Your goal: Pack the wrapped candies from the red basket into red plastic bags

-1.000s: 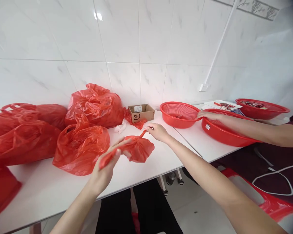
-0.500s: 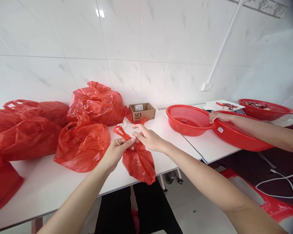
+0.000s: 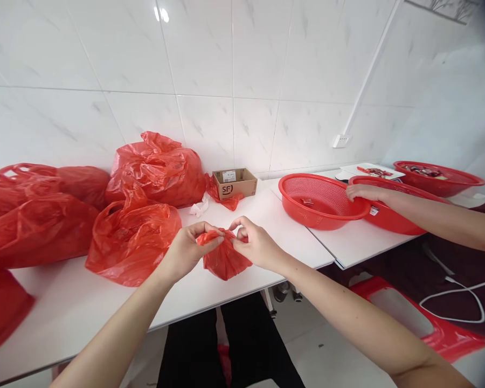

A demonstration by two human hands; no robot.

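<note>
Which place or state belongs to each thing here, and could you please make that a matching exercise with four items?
Things:
1. Cardboard box
2. Small red bag
3. Socket
4. Crumpled white piece

Places and states:
A. On the tiled wall
B. Pinched by the left hand, with the right hand close by
C. On the table, just left of the box
D. Brown, marked SF

Pairs: 1-D, 2-B, 3-A, 4-C

Small red bag (image 3: 226,261): one. Larger red bags (image 3: 157,170): I make it at least four; those at far left overlap, exact number unreadable. Left hand (image 3: 188,249), right hand (image 3: 257,245): one of each. Co-worker's hand (image 3: 361,192): one visible. Red baskets (image 3: 307,216): three. Cardboard box (image 3: 242,189): one. White tables (image 3: 293,231): two. Wall socket (image 3: 341,141): one.
</note>
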